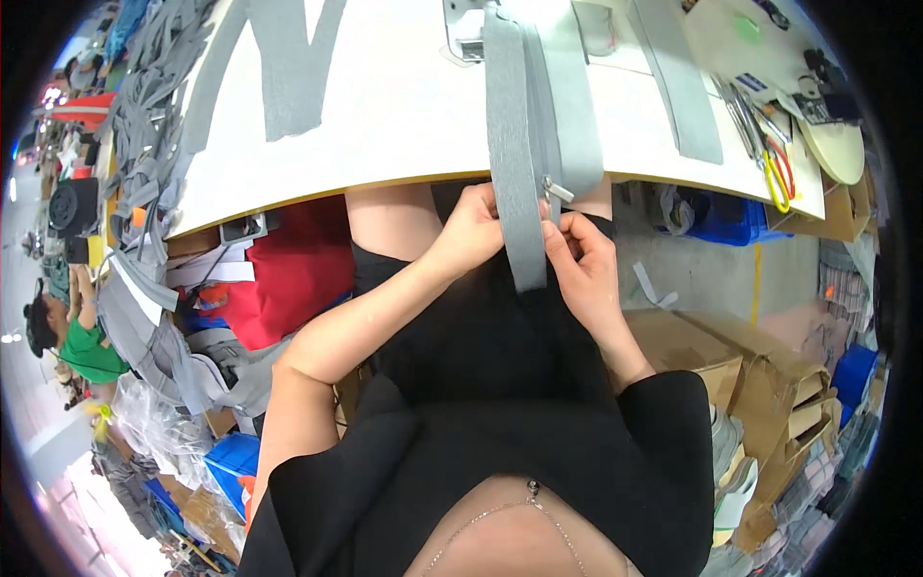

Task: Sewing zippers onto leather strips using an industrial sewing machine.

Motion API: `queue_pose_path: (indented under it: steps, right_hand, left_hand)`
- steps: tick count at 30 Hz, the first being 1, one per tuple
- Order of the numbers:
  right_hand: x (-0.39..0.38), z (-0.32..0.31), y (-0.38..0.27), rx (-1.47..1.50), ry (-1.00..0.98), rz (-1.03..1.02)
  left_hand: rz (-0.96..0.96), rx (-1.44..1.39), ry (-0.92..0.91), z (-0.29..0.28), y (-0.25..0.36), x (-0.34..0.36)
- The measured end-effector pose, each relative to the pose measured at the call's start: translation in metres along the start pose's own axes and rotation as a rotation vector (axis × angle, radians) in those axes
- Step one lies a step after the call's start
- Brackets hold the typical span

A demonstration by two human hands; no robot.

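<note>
A long grey fabric strip (512,135) with a zipper (544,115) along its right side runs over the table's front edge and hangs toward my lap. The silver zipper pull (557,190) sits low on it, just above my fingers. My left hand (473,231) is closed on the strip's left edge, its fingertips partly hidden behind the fabric. My right hand (584,255) pinches the lower end of the zipper with thumb and bent fingers, right below the pull. Beside the zipper lies a wider, lighter grey panel (580,125), which curves down over the edge.
The white table (404,115) carries a metal machine plate (468,46), grey pieces (293,87) at left and a strip (681,91) at right. Yellow-handled scissors (775,181) lie near the right corner. Cardboard boxes (711,351) stand at right, red fabric (303,269) at left. A person in green (93,348) is farther left.
</note>
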State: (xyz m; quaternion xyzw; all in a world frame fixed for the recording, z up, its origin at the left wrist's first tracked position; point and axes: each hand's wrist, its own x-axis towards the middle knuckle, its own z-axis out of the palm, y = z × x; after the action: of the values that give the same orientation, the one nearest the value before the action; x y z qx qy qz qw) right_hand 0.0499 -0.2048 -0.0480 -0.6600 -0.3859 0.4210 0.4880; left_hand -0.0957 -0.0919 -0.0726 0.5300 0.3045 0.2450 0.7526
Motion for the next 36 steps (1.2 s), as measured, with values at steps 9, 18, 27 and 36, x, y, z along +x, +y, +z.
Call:
queue_pose_path:
  steps: [9,18,27,36]
  right_hand:
    - [-0.050,-0.013,0.012,-0.150,-0.022,-0.010]
    - [-0.100,-0.039,0.017,-0.353,-0.032,-0.177]
    - [-0.111,-0.045,0.026,-0.665,0.118,-0.730]
    - [-0.096,-0.043,0.032,-0.802,0.186,-1.020]
  left_hand:
    - [-0.162,0.108,-0.051,0.012,0.008,-0.028]
    - [-0.146,0.225,-0.282,0.025,-0.001,-0.048]
    - [-0.275,0.070,-0.200,0.035,0.008,-0.054]
    - [-0.315,0.063,-0.192,0.029,0.011,-0.054]
